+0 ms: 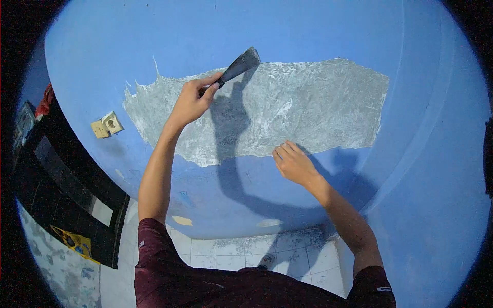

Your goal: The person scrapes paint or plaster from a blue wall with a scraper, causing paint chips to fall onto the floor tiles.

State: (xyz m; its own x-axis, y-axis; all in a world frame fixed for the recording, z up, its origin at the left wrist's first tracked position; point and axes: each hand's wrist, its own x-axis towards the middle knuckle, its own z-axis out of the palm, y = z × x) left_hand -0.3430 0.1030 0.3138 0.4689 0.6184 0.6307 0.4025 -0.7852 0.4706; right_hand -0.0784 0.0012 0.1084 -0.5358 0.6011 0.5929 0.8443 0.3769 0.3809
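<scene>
My left hand [191, 104] is closed around the dark handle of a putty knife [240, 65]. The knife's broad blade points up and to the right, over the top edge of a rough grey patch [308, 102] in the blue-painted wall [318, 28]. Lower and to the right, my right hand [295, 163] has its fingers curled together at the bottom edge of the patch. Its fingertips are against or very close to the wall; whether they hold anything is hidden. Ragged, pale paint edges border the grey area.
Left of the patch is a yellowed wall socket and switch [107, 124]. A dark cabinet [56, 190] stands along the left, with a yellow bag [77, 241] at it. White floor tiles [231, 255] lie below. The wall turns a corner at right.
</scene>
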